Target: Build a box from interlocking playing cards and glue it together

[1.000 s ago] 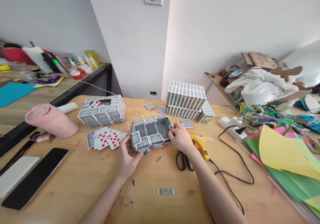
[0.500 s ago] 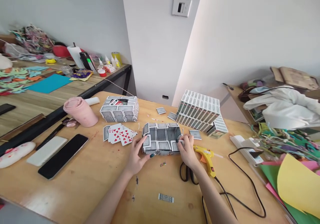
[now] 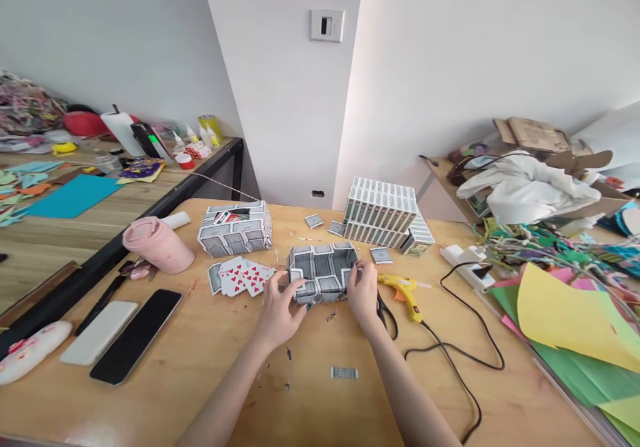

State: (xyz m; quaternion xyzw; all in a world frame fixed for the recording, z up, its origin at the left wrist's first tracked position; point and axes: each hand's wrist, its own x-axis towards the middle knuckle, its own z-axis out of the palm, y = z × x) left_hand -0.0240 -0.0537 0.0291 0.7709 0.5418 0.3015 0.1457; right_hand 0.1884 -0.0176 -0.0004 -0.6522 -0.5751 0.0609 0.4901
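An open-topped box made of playing cards [image 3: 323, 260] rests on the wooden table, its grey patterned card backs facing out. My left hand [image 3: 280, 307] grips its near left corner, thumb low on the front and fingers at the side. At the near right corner, my right hand [image 3: 364, 287] pinches the wall between thumb and fingers. A similar card box [image 3: 235, 230] stands behind to the left, with a red and white packet showing in its opening. Fanned heart cards [image 3: 245, 276] lie left of my left hand. A yellow glue gun [image 3: 404, 290] lies right of my right hand.
Stacked card packs [image 3: 381, 210] stand behind the box. Black scissors [image 3: 386, 317] lie partly under my right forearm. The glue gun's cord [image 3: 455, 367] loops across the right side, near a power strip [image 3: 470, 266]. A phone [image 3: 137, 336] and pink roll [image 3: 159, 244] are left.
The view has turned to the right. Both hands stay on the card box; its near wall appears tilted slightly differently, and my right-hand fingers have closed in more at its corner.
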